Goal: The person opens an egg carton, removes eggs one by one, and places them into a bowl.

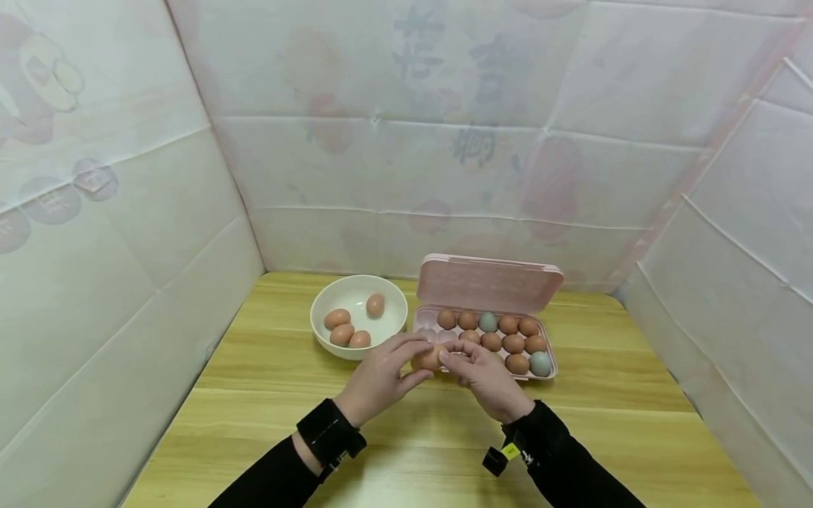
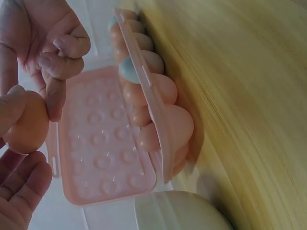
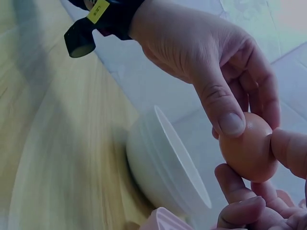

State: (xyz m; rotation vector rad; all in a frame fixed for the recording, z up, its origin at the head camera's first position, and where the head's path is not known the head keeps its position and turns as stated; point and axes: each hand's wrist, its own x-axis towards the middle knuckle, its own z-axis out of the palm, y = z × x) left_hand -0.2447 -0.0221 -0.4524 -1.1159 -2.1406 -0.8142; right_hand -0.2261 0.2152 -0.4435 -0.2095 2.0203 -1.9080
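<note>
A brown egg [image 1: 428, 358] is held between both hands, in front of the egg carton's left end. My left hand [image 1: 387, 372] grips its left side with thumb and fingertips. On the opposite side, the right hand [image 1: 485, 374] pinches the egg with thumb and forefinger, other fingers curled in, as the left wrist view shows. Just behind the hands lies a pink egg carton [image 1: 549, 360], lid [image 1: 489, 286] raised at the back. Brown eggs [image 1: 513, 343] and a few blue-green eggs [image 1: 540, 364] fill much of it; pale cups [image 1: 428, 331] show at its left end.
Left of the carton stands a cream bowl [image 1: 320, 337] with several brown eggs [image 1: 341, 334] inside. Both sit near the back of the wooden table [image 1: 267, 409]. Pale printed sheets [image 1: 381, 176] rise behind and on both sides. Black bands [image 1: 330, 434] encircle the wrists.
</note>
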